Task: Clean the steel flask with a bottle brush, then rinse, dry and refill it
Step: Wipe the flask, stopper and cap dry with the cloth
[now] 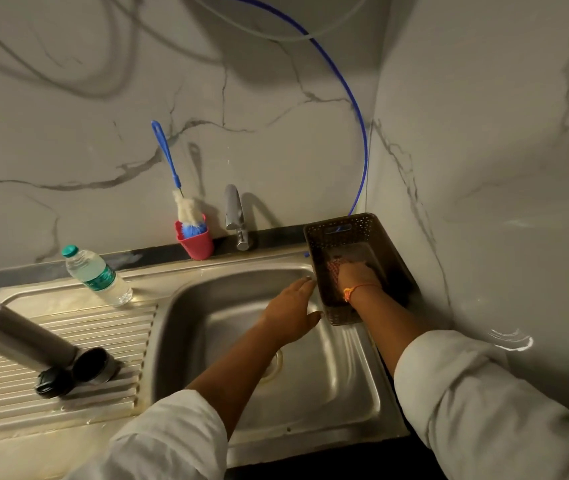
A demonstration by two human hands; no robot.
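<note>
The steel flask lies on its side on the ribbed drainboard at the left, mouth toward the sink. Beside its mouth sit its steel cup lid and black stopper. The blue-handled bottle brush stands in a red holder by the wall. A clear water bottle with a green cap lies tilted behind the drainboard. My right hand reaches into the brown basket and rests on a reddish checked cloth; whether it grips the cloth is hidden. My left hand hovers open over the sink, next to the basket's edge.
The steel sink basin lies in the middle, with the tap behind it at the wall. A blue hose curves down the marble wall behind the basket. The right wall stands close to the basket.
</note>
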